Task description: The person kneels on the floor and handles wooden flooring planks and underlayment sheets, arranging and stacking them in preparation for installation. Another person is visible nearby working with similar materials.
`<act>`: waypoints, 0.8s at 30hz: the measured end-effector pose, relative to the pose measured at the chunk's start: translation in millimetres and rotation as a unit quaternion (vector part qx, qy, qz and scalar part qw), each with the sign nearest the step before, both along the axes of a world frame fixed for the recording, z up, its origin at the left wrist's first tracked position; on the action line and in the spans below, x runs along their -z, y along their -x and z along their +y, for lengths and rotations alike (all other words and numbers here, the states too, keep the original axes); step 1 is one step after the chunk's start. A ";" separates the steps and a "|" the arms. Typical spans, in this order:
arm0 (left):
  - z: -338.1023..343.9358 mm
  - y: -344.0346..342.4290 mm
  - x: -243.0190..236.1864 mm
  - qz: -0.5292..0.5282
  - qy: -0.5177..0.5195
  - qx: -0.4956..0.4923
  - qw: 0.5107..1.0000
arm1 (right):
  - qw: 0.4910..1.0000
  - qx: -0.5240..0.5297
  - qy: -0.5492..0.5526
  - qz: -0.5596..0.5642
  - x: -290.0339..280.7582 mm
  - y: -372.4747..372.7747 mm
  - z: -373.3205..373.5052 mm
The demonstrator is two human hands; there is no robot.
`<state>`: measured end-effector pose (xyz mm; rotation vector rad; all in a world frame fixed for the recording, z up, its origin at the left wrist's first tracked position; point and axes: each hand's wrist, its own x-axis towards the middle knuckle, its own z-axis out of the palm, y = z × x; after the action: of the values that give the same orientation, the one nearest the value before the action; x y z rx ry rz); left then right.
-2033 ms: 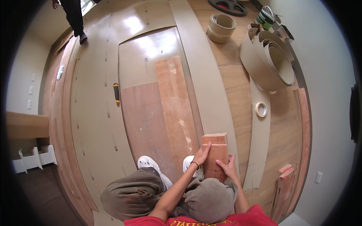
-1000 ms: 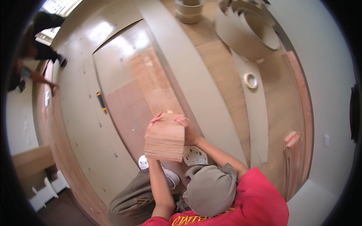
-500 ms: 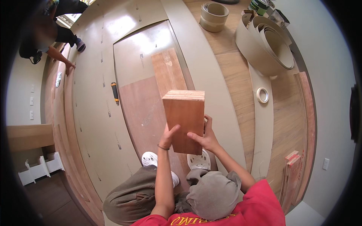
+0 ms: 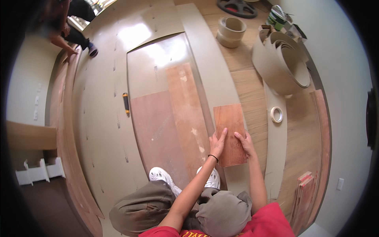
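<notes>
A reddish-brown rectangular wooden block (image 4: 229,117) is held up in front of me, right of my feet, its broad face toward me. My left hand (image 4: 218,144) grips its left edge, thumb lying on the face. On the right edge sits my right hand (image 4: 246,143), also closed, with its thumb pressed on the face. The fingers behind the block are hidden. Left of it, a long light-brown wooden strip (image 4: 184,102) lies on a wider brown panel (image 4: 152,118). I cannot tell whether the block touches the floor covering under it.
A utility knife (image 4: 126,104) lies on the beige floor covering (image 4: 100,126). To the right are a tape roll (image 4: 276,115), coiled beige sheeting (image 4: 272,65), a smaller coil (image 4: 231,32) and stacked wood strips (image 4: 304,197). Another person's hand (image 4: 71,51) touches boards at far left.
Both hands have moved right with the block. Its layered end edge, visible earlier, has turned out of sight, leaving the broad face. The other person's arm has shifted slightly.
</notes>
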<state>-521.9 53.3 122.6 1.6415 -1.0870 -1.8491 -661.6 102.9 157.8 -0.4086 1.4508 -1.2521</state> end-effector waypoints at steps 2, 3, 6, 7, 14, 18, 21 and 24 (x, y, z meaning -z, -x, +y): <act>10.8 22.0 3.7 0.013 -0.040 0.005 0.999 | 0.999 -0.021 -0.016 0.037 2.4 23.9 7.1; 14.2 27.0 7.8 0.053 -0.045 0.009 0.998 | 0.998 -0.028 -0.028 0.039 3.9 31.5 10.0; 26.9 45.1 9.8 0.009 -0.051 -0.010 0.999 | 0.997 -0.042 -0.048 0.048 12.2 48.6 20.2; 29.0 49.5 5.7 -0.011 -0.063 -0.007 0.998 | 0.997 -0.040 -0.045 0.056 17.1 53.1 25.5; 39.0 60.0 -2.3 -0.058 -0.120 -0.001 0.991 | 0.937 -0.088 -0.073 0.330 57.0 68.5 46.1; 46.3 48.4 31.7 -0.077 -0.094 -0.008 0.993 | 0.928 -0.112 -0.075 0.347 44.3 43.9 31.7; 52.7 53.7 32.8 -0.080 -0.100 -0.045 0.991 | 0.925 -0.112 -0.088 0.353 39.9 41.3 28.8; 60.4 60.2 48.2 -0.070 -0.096 -0.038 0.992 | 0.934 -0.085 -0.080 0.339 55.4 43.3 37.1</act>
<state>-582.1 113.7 74.3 1.9194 -0.9098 -1.8611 -704.9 140.0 102.5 -0.8945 2.0273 -0.8721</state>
